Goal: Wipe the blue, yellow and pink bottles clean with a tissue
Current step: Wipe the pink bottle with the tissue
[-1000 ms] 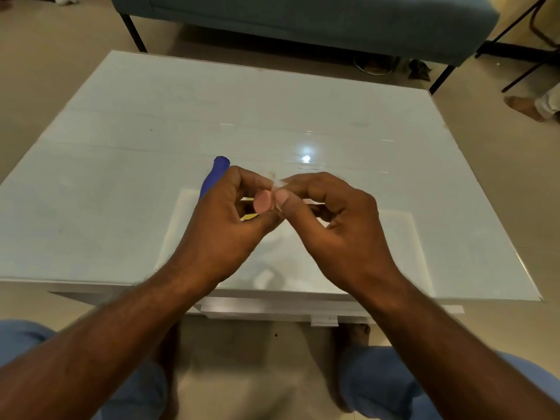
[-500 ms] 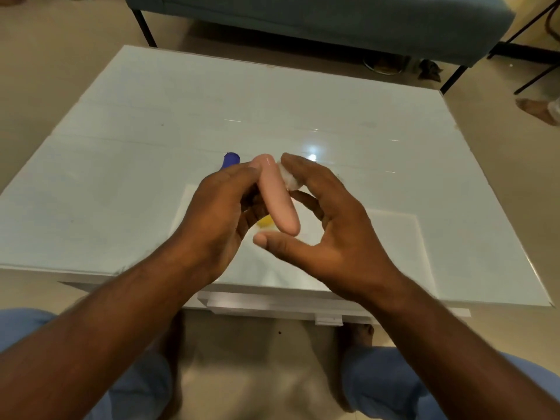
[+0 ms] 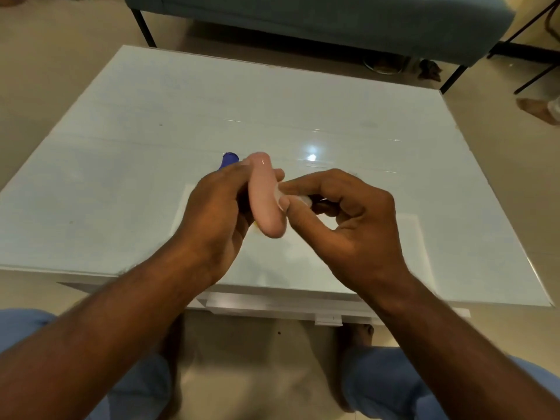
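Observation:
My left hand [image 3: 218, 213] grips a small pink bottle [image 3: 265, 197] above the white table, its length running away from me. My right hand [image 3: 342, 219] pinches a small white tissue [image 3: 291, 197] between thumb and fingers and presses it against the right side of the pink bottle. Only the tip of the blue bottle [image 3: 229, 160] shows on the table behind my left hand. A sliver of the yellow bottle [image 3: 256, 224] peeks out under the pink one; the rest is hidden.
The white glossy table [image 3: 121, 165] spreads in front of me, with its near edge just above my knees. A teal sofa [image 3: 333, 22] on dark legs stands behind the table. Another person's foot [image 3: 536, 109] rests on the floor at the far right.
My right hand, spread open half a second ago, has closed its thumb and fingers on the tissue against the pink bottle's side. The bottle stays in my left hand, which earlier showed only its end.

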